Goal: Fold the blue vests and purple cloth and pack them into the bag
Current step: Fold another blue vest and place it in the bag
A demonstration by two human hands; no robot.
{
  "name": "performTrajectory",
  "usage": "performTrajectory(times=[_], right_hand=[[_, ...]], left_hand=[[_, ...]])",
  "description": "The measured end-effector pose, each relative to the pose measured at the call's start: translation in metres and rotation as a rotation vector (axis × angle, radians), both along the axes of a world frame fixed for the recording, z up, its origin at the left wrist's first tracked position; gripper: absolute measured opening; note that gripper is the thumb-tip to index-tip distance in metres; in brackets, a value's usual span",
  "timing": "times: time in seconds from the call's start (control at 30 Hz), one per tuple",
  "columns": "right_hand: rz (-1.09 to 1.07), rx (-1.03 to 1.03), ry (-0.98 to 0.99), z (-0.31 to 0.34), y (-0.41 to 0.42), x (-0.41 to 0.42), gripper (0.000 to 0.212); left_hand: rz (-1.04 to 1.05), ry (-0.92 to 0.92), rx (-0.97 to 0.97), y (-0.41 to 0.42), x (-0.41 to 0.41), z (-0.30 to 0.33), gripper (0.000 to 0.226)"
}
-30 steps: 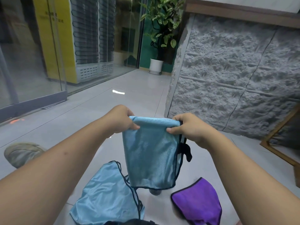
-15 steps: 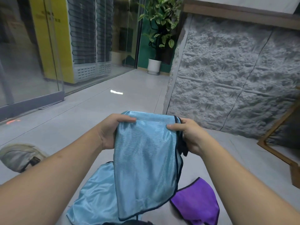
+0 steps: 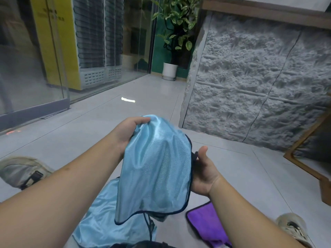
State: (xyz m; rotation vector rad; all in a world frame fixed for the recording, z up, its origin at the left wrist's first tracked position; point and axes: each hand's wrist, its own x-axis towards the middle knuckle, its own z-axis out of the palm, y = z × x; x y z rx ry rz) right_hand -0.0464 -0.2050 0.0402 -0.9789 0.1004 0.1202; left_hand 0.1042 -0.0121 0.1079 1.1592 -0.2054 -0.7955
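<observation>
Two shiny light-blue vests are showing: I'm holding one folded, dark-trimmed vest point(image 3: 155, 169) aloft, my left hand point(image 3: 128, 133) gripping its top edge and my right hand point(image 3: 204, 174) cupping its side from beneath, thumb raised. Another blue vest point(image 3: 100, 221) is lying on the grey tiled floor point(image 3: 86, 133), a purple cloth point(image 3: 207, 224) sitting beside it.

Open tiled floor point(image 3: 125, 111) ahead, stone wall point(image 3: 259, 86) close right, second vest point(image 3: 100, 221) and purple cloth point(image 3: 206, 224) below
</observation>
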Motion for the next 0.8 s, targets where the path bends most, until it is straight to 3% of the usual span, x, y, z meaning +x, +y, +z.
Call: performTrajectory(times=[0.23,0.33,0.43,0.53,0.63,0.8], right_hand=[[-0.105,-0.243,0.053,0.021,-0.008,0.008,0.043],[-0.221,-0.242,0.113,0.031,-0.009,0.008,0.043],[-0.318,-0.214,0.147,0.038,-0.007,0.009,0.038],[-0.407,-0.181,0.180,0.040,-0.005,0.010,0.027],[-0.470,-0.170,0.209,0.042,-0.004,0.011,0.030],[-0.421,-0.258,0.313,0.047,-0.003,0.010,0.027]], left_hand=[[0.055,0.114,0.157,0.007,0.013,-0.006,0.039],[0.055,0.175,0.068,0.010,0.013,-0.009,0.040],[-0.093,0.169,0.008,0.011,0.006,-0.011,0.062],[-0.216,0.118,0.047,0.010,-0.001,-0.009,0.045],[-0.076,0.147,0.115,0.006,0.001,-0.011,0.040],[0.102,0.307,0.091,-0.001,0.011,-0.019,0.051]])
